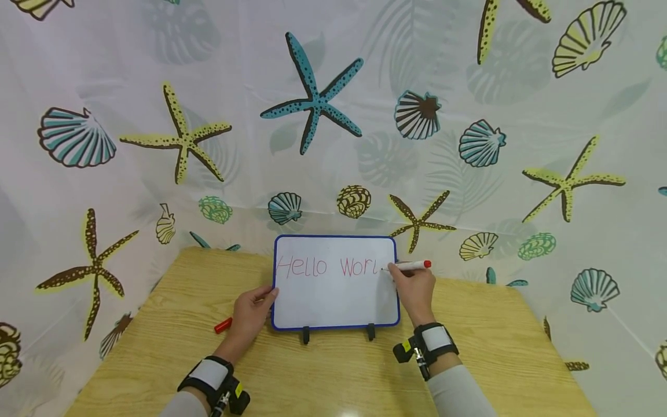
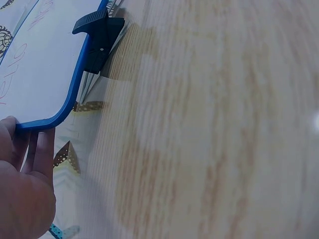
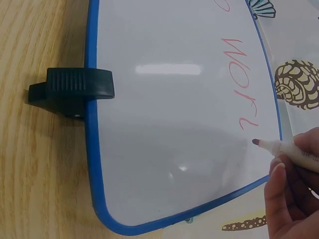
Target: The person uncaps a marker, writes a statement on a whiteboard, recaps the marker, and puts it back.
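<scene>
A small whiteboard (image 1: 333,301) with a blue frame stands upright on the wooden table, with "Hello Worl" lettered in red across its upper part. My left hand (image 1: 251,313) grips the board's left edge, thumb on the front and fingers behind, as the left wrist view shows. With my right hand (image 1: 416,289) I pinch a white marker (image 3: 286,150) with a red end. Its dark tip is at the board's surface, just right of the last letter. A red marker cap (image 1: 223,325) lies on the table, left of my left hand.
Two black clip feet (image 1: 305,335) support the board's lower edge on the wooden table (image 1: 333,376). Behind and beside the table hangs a pale curtain (image 1: 333,174) printed with starfish and shells. Both wrists wear strapped cameras.
</scene>
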### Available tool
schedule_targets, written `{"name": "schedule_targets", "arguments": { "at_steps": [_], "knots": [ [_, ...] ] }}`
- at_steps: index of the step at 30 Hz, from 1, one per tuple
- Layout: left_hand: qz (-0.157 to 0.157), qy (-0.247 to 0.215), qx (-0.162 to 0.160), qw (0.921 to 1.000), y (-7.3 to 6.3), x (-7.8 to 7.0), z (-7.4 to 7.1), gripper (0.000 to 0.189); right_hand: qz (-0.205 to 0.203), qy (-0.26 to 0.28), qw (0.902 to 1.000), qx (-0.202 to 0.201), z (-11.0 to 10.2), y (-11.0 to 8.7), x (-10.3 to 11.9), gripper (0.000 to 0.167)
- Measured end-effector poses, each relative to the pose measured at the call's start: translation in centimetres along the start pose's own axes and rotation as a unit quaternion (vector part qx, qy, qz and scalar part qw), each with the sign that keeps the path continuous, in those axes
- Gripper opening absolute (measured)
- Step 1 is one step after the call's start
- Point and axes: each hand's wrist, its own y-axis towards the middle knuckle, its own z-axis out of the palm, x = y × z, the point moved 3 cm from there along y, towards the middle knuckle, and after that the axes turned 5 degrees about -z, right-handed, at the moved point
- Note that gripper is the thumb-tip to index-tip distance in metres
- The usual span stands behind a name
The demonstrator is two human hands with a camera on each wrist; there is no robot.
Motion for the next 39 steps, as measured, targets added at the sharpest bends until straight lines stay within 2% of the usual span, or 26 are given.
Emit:
{"name": "schedule_targets", "arguments": {
  "at_steps": [14, 24, 32, 39],
  "knots": [
    [0.002, -0.001, -0.001, 1.0, -0.19, -0.15, -0.04, 0.038, -0.002, 0.019, 0.9998, -0.006, -0.03, 0.05, 0.13, 0.022],
    [0.011, -0.008, -0.005, 0.9999, 0.06, -0.05, -0.03, 0.036, 0.003, 0.002, 1.0, -0.009, 0.29, 0.21, 0.15, 0.023],
    [0.003, 0.005, 0.0, 1.0, 0.1, -0.03, 0.13, 0.039, -0.01, -0.004, 0.9999, 0.003, 0.49, 0.36, 0.26, 0.024],
    [0.006, 0.003, -0.002, 1.0, 0.1, -0.01, 0.02, 0.038, 0.001, 0.0, 0.9997, 0.022, 0.51, -0.12, 0.18, 0.024]
  ]
}}
